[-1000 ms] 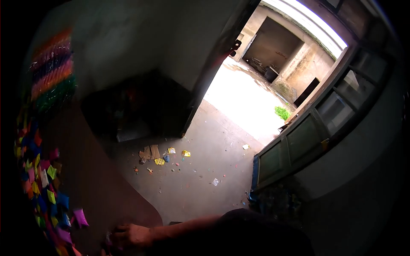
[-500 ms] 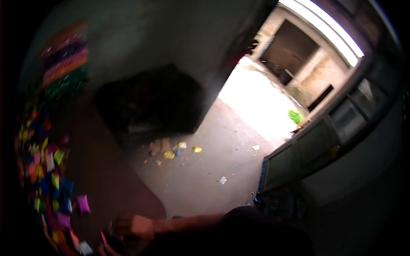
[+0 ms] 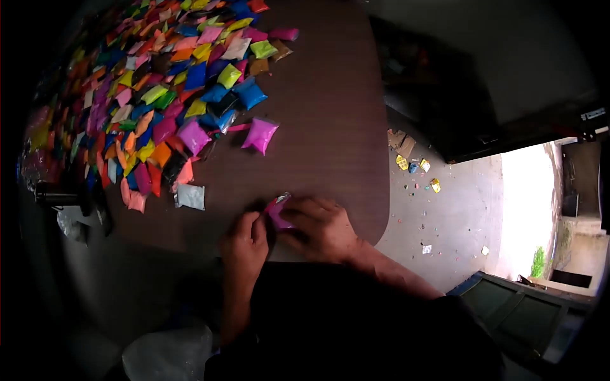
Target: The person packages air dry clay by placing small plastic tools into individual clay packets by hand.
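My right hand [image 3: 323, 230] is closed round a small purple packet [image 3: 279, 219] in clear plastic, held near the table's front edge. Just left of it, my left hand [image 3: 244, 244] has thumb and finger pinched together by the packet's side; whatever sits between them is hidden. Farther up the table lies a loose pink-purple packet [image 3: 260, 135], with a thin pink strip [image 3: 238, 127] beside it. A pale grey-white packet [image 3: 190, 197] rests to the left of my hands.
A big heap of small coloured packets [image 3: 152, 95] covers the left of the brown table [image 3: 324, 108]. A dark cylinder [image 3: 56, 194] stands at the left edge. Litter [image 3: 413, 167] is scattered on the floor [image 3: 445, 216] at right, near a bright doorway [image 3: 524, 209].
My view has swung from the room and doorway down to the table. Both hands now show near the middle, with the purple packet between them. Earlier, a pink strip showed by my left hand.
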`<state>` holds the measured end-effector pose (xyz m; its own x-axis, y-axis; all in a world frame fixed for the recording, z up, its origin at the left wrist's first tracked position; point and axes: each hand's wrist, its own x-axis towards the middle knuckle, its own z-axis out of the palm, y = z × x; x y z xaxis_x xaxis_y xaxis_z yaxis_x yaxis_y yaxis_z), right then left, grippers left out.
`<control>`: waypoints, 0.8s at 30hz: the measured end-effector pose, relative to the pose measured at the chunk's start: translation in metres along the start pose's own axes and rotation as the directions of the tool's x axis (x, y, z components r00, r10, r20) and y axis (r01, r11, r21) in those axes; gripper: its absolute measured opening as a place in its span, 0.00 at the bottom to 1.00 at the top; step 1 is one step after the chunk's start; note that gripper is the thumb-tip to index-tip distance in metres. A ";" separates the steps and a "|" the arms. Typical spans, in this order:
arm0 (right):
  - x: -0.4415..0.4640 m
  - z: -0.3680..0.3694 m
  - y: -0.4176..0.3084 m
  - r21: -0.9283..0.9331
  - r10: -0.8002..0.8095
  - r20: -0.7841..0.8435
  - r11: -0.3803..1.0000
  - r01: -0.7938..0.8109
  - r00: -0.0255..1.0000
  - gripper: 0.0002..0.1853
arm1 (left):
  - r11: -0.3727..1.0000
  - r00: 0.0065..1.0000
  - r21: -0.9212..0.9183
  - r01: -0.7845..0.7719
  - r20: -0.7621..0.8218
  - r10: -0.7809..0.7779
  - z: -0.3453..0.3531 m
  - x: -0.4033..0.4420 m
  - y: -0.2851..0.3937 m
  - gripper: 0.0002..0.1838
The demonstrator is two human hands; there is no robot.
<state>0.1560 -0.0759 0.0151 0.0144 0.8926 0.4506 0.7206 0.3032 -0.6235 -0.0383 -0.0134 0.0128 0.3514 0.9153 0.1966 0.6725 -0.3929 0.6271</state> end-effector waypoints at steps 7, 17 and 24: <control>0.002 -0.005 -0.002 0.021 0.014 0.000 1.000 -0.014 1.000 0.18 | 1.000 0.999 -0.031 0.001 -0.050 -0.002 -0.008 0.010 -0.002 0.06; 0.004 -0.005 -0.001 0.044 -0.009 -0.010 0.999 0.009 1.000 0.13 | 1.000 0.996 0.011 0.001 -0.088 0.000 -0.003 -0.004 -0.006 0.04; 0.002 -0.004 0.000 0.044 0.008 -0.017 0.999 -0.007 1.000 0.14 | 0.998 0.997 -0.064 0.009 -0.079 -0.014 -0.011 -0.001 0.024 0.06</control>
<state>0.1587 -0.0757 0.0189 0.0322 0.8892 0.4564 0.6892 0.3110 -0.6545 -0.0298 -0.0225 0.0360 0.2894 0.9248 0.2468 0.6325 -0.3783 0.6759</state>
